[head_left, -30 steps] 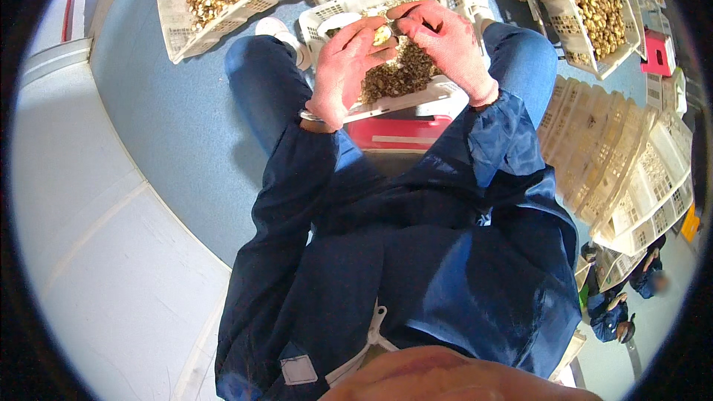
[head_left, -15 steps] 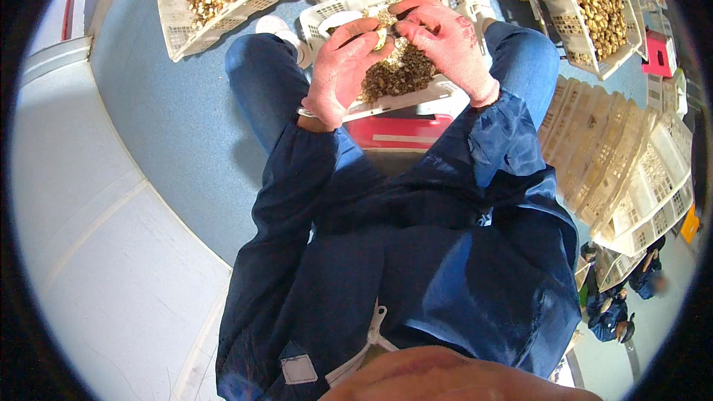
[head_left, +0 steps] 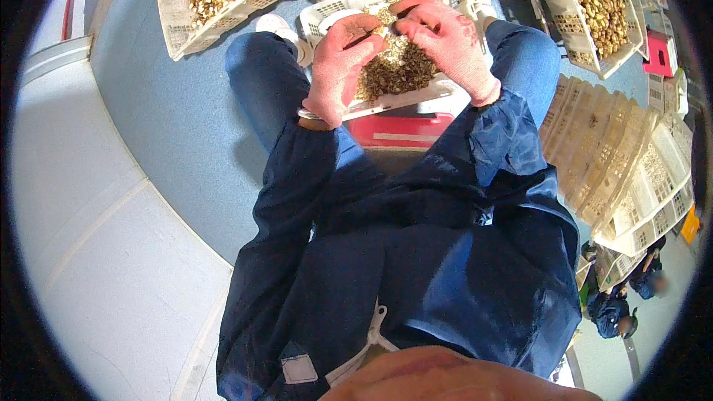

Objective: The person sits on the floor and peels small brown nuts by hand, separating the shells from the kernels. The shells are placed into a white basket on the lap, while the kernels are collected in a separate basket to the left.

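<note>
Both hands, in pink knit gloves, meet over a white perforated plastic basket [head_left: 445, 93] between my knees. My left hand [head_left: 340, 59] has its thumb and fingers pinched on a small pale-brown piece [head_left: 381, 30], apparently a mushroom, mostly covered by the fingertips. Close beside it, my right hand [head_left: 448, 46] is curled with thumb and fingers together; whatever it grips is hidden. Below the hands lies a heap of small dark brown bits [head_left: 395, 78], with paler cream pieces [head_left: 397, 50] toward the back. A white rounded rim [head_left: 338, 19] shows behind my left hand.
Under the basket is a red plastic box [head_left: 401, 131]. Baskets of brown-and-cream mushroom-like pieces stand at the far left [head_left: 174, 11] and far right [head_left: 627, 52]. Stacked empty baskets [head_left: 594, 148] lie to my right. Two people [head_left: 613, 312] are in the distance.
The left fingers have closed inward, covering more of the pale piece that showed between the hands. My right hand stays nearly in place.
</note>
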A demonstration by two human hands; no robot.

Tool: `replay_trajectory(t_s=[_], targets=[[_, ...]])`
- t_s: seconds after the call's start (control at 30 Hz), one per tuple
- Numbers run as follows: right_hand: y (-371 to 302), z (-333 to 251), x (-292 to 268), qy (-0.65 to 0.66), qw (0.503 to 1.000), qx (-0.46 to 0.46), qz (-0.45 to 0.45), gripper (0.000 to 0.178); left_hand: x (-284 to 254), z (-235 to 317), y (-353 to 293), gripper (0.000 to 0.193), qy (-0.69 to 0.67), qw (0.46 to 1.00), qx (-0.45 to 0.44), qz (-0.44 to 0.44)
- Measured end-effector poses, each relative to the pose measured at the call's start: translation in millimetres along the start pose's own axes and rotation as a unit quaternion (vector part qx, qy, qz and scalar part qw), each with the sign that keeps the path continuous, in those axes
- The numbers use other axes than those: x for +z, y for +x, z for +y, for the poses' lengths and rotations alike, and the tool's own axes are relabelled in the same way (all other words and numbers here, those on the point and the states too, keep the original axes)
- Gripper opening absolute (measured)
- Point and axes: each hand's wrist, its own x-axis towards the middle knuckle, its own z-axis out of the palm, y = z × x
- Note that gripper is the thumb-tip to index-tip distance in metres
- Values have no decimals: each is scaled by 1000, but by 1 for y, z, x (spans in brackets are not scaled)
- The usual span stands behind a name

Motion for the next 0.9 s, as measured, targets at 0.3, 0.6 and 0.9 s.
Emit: replay_trajectory(t_s=[0.3, 0.6, 0.9], targets=[[1, 4, 0, 3, 1000, -3, 23, 21, -4, -1, -2, 37, 72, 997, 24, -1], [-1, -4, -1, 23, 1000, 16, -8, 21, -6, -13, 2, 42, 160, 984, 73, 18], [-1, -2, -2, 35, 999, 30, -16, 22, 0, -14, 4, 42, 252, 959, 132, 19]])
